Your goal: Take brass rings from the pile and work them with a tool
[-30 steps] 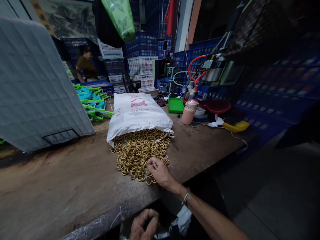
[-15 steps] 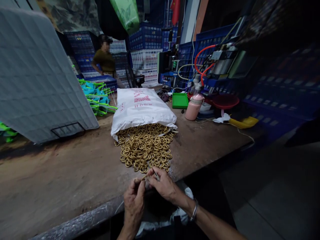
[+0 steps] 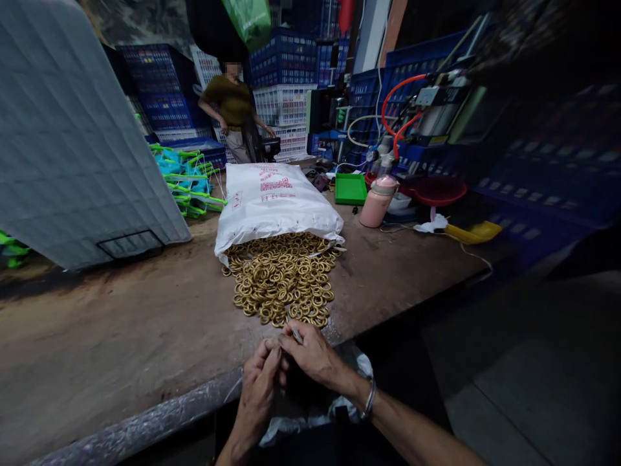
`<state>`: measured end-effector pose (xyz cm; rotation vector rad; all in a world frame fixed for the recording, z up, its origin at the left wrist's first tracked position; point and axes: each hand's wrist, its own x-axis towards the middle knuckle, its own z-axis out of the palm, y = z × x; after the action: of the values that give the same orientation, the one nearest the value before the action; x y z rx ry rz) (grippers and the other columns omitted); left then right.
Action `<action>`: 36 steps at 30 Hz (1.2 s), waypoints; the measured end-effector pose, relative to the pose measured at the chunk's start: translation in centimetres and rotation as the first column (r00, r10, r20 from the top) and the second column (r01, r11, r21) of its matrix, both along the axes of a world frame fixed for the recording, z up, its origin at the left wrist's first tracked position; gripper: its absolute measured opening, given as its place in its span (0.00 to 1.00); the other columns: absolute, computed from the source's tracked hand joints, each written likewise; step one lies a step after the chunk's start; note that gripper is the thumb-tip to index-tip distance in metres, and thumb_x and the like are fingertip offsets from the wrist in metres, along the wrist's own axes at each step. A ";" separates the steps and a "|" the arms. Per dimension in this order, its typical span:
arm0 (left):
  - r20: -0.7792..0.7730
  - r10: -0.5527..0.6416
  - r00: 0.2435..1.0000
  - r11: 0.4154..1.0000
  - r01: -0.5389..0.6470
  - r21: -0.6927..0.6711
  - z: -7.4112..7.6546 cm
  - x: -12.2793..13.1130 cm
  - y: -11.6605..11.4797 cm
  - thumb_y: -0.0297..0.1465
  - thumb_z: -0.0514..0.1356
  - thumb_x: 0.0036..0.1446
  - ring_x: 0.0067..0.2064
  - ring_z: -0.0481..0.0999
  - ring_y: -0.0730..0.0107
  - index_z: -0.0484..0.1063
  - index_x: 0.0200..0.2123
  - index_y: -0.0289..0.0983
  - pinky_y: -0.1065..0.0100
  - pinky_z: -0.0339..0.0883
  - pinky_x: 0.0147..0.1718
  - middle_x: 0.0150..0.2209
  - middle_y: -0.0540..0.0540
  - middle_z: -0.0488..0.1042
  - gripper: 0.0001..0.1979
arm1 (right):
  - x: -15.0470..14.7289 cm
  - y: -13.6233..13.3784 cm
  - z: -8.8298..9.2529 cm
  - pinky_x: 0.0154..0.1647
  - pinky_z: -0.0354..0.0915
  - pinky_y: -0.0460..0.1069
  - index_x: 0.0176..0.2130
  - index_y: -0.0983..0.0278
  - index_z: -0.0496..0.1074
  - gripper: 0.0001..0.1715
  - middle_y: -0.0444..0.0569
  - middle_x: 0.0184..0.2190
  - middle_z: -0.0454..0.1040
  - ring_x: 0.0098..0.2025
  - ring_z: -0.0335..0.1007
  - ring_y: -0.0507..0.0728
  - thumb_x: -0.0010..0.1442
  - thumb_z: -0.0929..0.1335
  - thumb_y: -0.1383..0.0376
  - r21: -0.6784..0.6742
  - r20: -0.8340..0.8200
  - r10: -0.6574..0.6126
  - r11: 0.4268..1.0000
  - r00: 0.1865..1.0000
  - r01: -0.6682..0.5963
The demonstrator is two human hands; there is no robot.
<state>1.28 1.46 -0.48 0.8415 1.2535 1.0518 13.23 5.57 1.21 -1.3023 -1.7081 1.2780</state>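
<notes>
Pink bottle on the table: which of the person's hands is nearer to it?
Right. The right hand is in front and left of the pink bottle; the left hand is farther left.

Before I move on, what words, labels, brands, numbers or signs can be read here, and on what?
None can be read with certainty.
White sack: red lettering and a red code, too small and blurred.
Gold-coloured rings: no marking can be made out.
Pink bottle: no lettering can be made out.

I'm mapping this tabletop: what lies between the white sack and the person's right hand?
In the head view, a heap of gold-coloured rings spreads from the mouth of the white sack towards the right hand.
</notes>
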 end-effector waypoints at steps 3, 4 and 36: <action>0.103 -0.021 0.995 1.000 0.022 -0.014 -0.1 -0.2 -0.1 0.43 0.55 0.50 0.15 0.56 0.82 0.63 0.24 0.36 0.78 0.51 0.15 0.15 0.57 0.59 0.15 | 0.1 0.0 0.2 0.24 0.52 0.42 0.24 0.65 0.62 0.11 0.39 0.18 0.61 0.23 0.56 0.48 0.55 0.61 0.61 -0.028 -0.043 0.024 0.999 0.999 -0.025; 0.140 -0.015 0.990 1.000 0.018 -0.018 -0.1 -0.3 -0.1 0.42 0.56 0.50 0.15 0.56 0.82 0.63 0.24 0.36 0.78 0.51 0.15 0.16 0.57 0.60 0.15 | 0.1 0.0 0.2 0.24 0.53 0.42 0.25 0.65 0.62 0.11 0.39 0.18 0.62 0.23 0.57 0.48 0.55 0.61 0.61 -0.042 -0.062 0.026 0.999 0.998 -0.029; 0.376 0.072 0.924 0.995 -0.043 -0.084 0.5 -0.1 -1.2 0.40 0.62 0.44 0.22 0.67 0.75 0.68 0.26 0.34 0.74 0.61 0.17 0.25 0.47 0.71 0.13 | 1.9 4.2 -0.1 0.27 0.47 0.46 0.35 0.64 0.63 0.12 0.48 0.29 0.71 0.29 0.65 0.53 0.49 0.59 0.74 0.366 0.722 -0.219 0.926 0.657 -0.094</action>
<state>1.23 0.26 0.04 0.5135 0.9853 1.1447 15.09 9.77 1.13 -1.7594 -2.2799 0.2741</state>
